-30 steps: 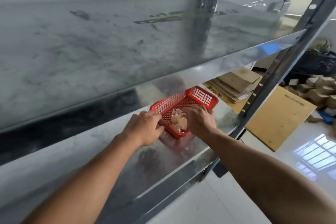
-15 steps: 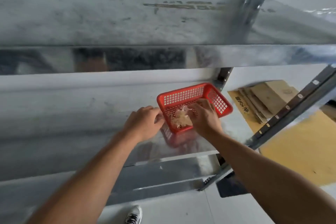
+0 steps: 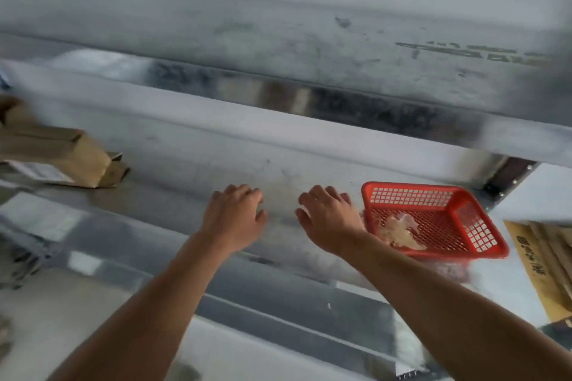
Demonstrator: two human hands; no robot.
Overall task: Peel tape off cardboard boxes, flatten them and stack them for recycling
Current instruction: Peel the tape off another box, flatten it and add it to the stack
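Left grip point(image 3: 232, 219) and right grip point(image 3: 330, 223) slack, empty, tape wad point(image 3: 399, 230) in red basket point(image 3: 408, 198) beside the right

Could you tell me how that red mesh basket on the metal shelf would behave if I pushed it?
The red basket would probably slide easily: mesh plastic on a smooth metal shelf. It looks light, holding only a crumpled wad of tape, so a nudge may spin it. Its low, wide shape makes tipping unlikely.

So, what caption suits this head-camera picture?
Left hand and right hand open over a grey metal shelf, beside a red plastic basket of peeled tape.
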